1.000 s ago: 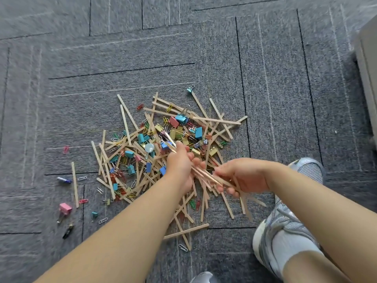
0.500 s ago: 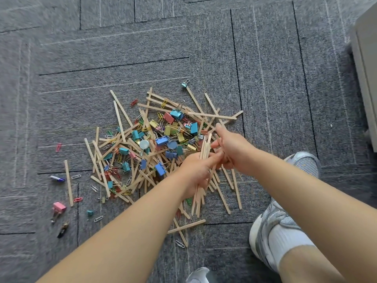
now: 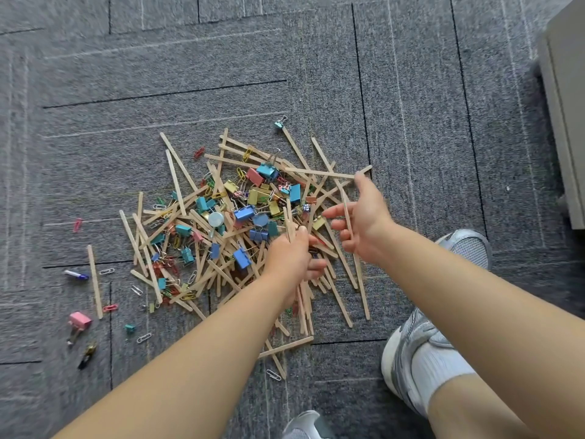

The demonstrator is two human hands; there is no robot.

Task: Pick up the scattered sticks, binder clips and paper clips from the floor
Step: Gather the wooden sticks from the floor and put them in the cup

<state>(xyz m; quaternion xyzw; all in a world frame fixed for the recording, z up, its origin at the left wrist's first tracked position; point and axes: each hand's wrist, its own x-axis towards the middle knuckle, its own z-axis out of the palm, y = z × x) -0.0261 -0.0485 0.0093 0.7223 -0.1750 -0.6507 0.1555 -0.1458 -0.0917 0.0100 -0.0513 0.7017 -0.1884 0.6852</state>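
A heap of wooden sticks (image 3: 177, 182), coloured binder clips (image 3: 243, 213) and paper clips (image 3: 107, 271) lies on the grey carpet. My left hand (image 3: 291, 261) grips a bundle of sticks (image 3: 303, 307) upright over the heap's near right side. The bundle's ends show above and below the fist. My right hand (image 3: 364, 223) hovers just right of it with its fingers spread. One thin stick (image 3: 347, 210) crosses this hand; whether the hand pinches it is unclear.
Strays lie to the left: a pink binder clip (image 3: 79, 320), a single stick (image 3: 95, 280), a red paper clip (image 3: 77, 224) and a small pen-like item (image 3: 76, 274). My grey shoes (image 3: 418, 350) are at lower right. A grey cabinet (image 3: 566, 122) stands at the right edge.
My right hand has drawn away from the bundle to the right and spread its fingers. My left hand still holds the sticks, now turned more upright.
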